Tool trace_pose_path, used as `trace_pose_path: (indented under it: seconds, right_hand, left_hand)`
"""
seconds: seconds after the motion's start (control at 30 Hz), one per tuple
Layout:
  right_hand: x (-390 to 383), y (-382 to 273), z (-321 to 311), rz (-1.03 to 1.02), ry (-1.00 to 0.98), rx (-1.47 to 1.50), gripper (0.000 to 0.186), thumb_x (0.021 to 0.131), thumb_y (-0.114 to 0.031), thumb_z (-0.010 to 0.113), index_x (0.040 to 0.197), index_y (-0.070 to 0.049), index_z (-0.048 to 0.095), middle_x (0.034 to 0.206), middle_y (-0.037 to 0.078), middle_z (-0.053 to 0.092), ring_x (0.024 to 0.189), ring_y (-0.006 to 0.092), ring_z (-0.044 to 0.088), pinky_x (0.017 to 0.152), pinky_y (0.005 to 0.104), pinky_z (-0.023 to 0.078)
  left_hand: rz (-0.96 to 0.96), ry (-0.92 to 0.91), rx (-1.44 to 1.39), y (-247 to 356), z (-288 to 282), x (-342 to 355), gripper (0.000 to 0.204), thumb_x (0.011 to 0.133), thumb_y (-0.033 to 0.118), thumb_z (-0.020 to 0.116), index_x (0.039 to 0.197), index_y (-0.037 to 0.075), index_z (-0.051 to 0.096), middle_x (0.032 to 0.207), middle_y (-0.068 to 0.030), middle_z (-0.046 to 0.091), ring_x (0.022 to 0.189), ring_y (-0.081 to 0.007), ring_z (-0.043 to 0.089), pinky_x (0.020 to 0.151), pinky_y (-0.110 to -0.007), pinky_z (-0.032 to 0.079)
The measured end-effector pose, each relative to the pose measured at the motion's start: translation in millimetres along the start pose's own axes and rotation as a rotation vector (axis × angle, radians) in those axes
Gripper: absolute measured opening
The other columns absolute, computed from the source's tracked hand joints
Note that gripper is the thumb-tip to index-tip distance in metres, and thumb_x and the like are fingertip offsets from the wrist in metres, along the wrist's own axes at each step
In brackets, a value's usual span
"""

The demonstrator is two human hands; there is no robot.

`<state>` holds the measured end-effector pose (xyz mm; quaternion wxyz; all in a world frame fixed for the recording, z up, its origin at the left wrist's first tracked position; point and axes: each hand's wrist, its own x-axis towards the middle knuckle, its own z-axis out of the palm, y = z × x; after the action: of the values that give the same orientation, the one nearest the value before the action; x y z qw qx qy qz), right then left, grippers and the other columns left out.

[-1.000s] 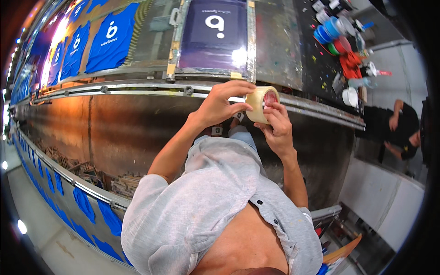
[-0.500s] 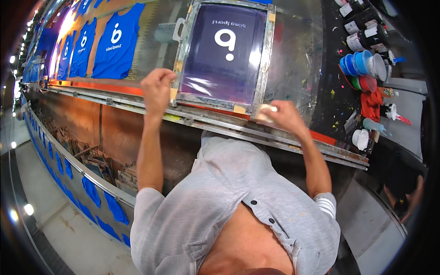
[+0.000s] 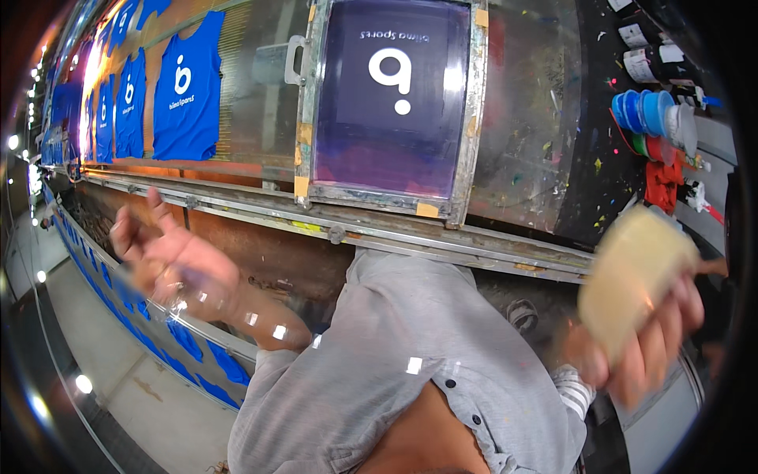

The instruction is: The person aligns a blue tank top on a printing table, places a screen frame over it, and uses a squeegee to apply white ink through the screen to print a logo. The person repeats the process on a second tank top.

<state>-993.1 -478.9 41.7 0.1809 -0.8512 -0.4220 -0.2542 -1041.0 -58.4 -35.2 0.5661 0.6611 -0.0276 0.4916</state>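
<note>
In front of me lies a printing screen [image 3: 395,162], a metal frame with dark purple mesh and white lettering with a round symbol. My left hand [image 3: 185,265] is raised left of the screen, palm up. Its index finger stands out while the thumb side is blurred around the end of a shiny clear strip of tape [image 3: 181,304]. White glints run from that strip across my shirt. Close to the camera on the right, my right hand [image 3: 643,340] grips a beige roll of tape [image 3: 636,272], smeared by motion. Both hands are off the frame.
Blue sleeveless shirts [image 3: 188,83] with white prints lie on the table at left. A metal rail [image 3: 339,235] edges the table. Blue tubs [image 3: 643,113], bottles [image 3: 651,63] and a red cloth [image 3: 663,186] stand at right. Blue pieces hang on the curved belt behind.
Both hands have left the screen's near corners and moved apart, left hand to the left and right hand rightward with the roll. The view has shifted slightly.
</note>
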Motion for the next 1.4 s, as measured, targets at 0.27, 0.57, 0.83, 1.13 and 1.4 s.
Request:
trace_pose_path:
  seconds: [0.27, 0.57, 0.83, 1.13, 1.4]
  right_hand:
    - [2.3, -22.1, -0.5, -0.148, 0.113, -0.020, 0.022, 0.079, -0.016, 0.066, 0.078, 0.006, 0.063, 0.082, 0.020, 0.064, 0.083, 0.0366, 0.061, 0.086, 0.0532, 0.050]
    - [-11.1, -11.6, 21.4, -0.108, 0.245, -0.020, 0.019, 0.085, -0.013, 0.066, 0.088, 0.006, 0.064, 0.095, 0.021, 0.065, 0.098, 0.0351, 0.061, 0.090, 0.0530, 0.051]
    - [-184.9, 38.3, 142.9, 0.729, 0.414, -0.182, 0.017, 0.090, -0.010, 0.066, 0.096, 0.006, 0.066, 0.107, 0.021, 0.066, 0.111, 0.0337, 0.061, 0.093, 0.0528, 0.052]
    - [-151.1, -6.5, 209.5, 1.256, 0.096, 0.032, 0.064, 0.078, -0.034, 0.084, 0.128, -0.001, 0.060, 0.121, 0.012, 0.057, 0.116, 0.0266, 0.053, 0.100, 0.0438, 0.042]
    - [60.8, -21.6, 159.2, 0.561, 0.266, 0.906, 0.022, 0.084, -0.023, 0.076, 0.098, -0.011, 0.064, 0.093, 0.003, 0.066, 0.082, 0.0178, 0.066, 0.070, 0.0349, 0.050]
  left_hand:
    - [-0.110, 0.090, -0.156, -27.7, 7.9, 13.1, 0.039, 0.067, 0.048, 0.087, 0.070, 0.017, 0.063, 0.139, -0.0112, 0.051, 0.137, -0.0304, 0.039, 0.114, -0.066, 0.027]
    - [-0.184, 0.060, -0.237, -53.1, 18.0, 29.3, 0.022, 0.069, 0.031, 0.087, 0.082, 0.018, 0.076, 0.132, -0.0101, 0.057, 0.132, -0.0296, 0.044, 0.117, -0.063, 0.026]
    - [-0.176, 0.130, -0.253, -77.8, 30.5, 30.2, 0.023, 0.070, 0.034, 0.086, 0.076, 0.016, 0.073, 0.131, -0.0134, 0.056, 0.132, -0.0324, 0.044, 0.114, -0.066, 0.027]
    - [-0.337, 0.152, -0.178, -99.4, 34.8, 2.8, 0.039, 0.066, 0.032, 0.089, 0.064, 0.016, 0.055, 0.143, -0.0154, 0.052, 0.141, -0.0346, 0.037, 0.115, -0.067, 0.024]
    - [-0.480, 0.013, -0.206, -113.1, 53.5, -20.2, 0.007, 0.073, 0.008, 0.071, 0.073, 0.009, 0.065, 0.129, -0.0164, 0.058, 0.135, -0.0310, 0.043, 0.118, -0.061, 0.024]
